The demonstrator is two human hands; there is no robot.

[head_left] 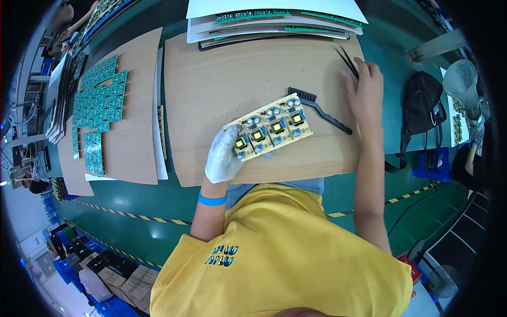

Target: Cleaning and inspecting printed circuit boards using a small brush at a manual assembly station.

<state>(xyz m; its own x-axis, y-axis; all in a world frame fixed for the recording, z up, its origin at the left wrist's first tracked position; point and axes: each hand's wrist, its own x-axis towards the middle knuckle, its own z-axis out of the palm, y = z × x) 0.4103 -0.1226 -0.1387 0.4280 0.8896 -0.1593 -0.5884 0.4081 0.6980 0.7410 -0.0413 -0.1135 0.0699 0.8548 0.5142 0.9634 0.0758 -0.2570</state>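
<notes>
My left hand (222, 156), in a white glove with a blue band at the wrist, grips the left end of a tan circuit board (270, 128). The board is held tilted above the cardboard and carries several yellow-topped transformers and round capacitors. Bare, my right hand (366, 92) is at the far right of the cardboard, thumb and fingers around the rear end of black tweezers (348, 64). The tweezers' tips point away from me and stand apart. Just behind the board lies a black brush (328, 117), its bristle end partly hidden by the board.
Under my hands lies a cardboard sheet (195, 95). Another cardboard sheet (138, 105) at left bears several green circuit boards (100, 100). Stacked white sheets (317, 8) with boards between them stand at the back. A black bag (422, 98) rests at right beside a metal post (435, 46).
</notes>
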